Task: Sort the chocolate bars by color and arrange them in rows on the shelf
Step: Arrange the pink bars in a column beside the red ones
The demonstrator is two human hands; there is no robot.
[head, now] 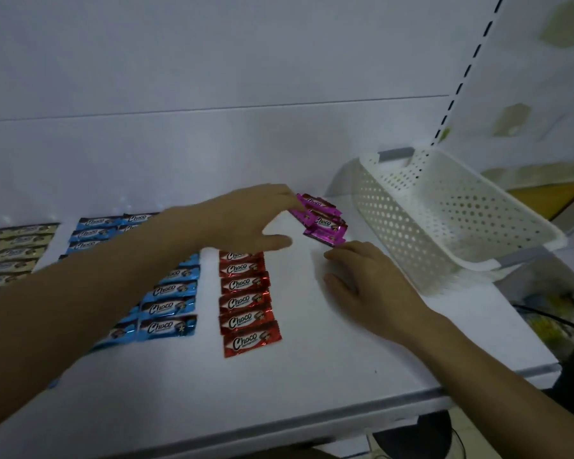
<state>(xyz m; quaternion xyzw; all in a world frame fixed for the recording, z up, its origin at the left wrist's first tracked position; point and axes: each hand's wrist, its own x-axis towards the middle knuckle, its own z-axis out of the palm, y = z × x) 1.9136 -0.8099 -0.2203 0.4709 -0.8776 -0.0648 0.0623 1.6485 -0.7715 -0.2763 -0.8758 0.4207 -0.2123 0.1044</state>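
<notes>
Nearest on the shelf (312,385), red bars (246,303) and blue bars (169,306) already lie in rows. Beyond them the right hand (371,286), fingers relaxed, touches the near edge of the heaped magenta bars (322,221); the left hand (246,220), fingers straight, bounds their far side. Next, likely: spreading these into a row beside the red.

Dim, bluish-grey indoor light, underexposed overall. The white shelf (345,376) carries only faint, soft-edged shadows. Small glints of glare sit on the foil of the red bars (246,303). The left hand (246,220) and the near end of the basket (444,210) are smeared by motion blur, and the gold bars (10,253) at the left edge are soft. Wide-angle distortion bends the shelf's front edge and tilts the slotted rail (468,67)
</notes>
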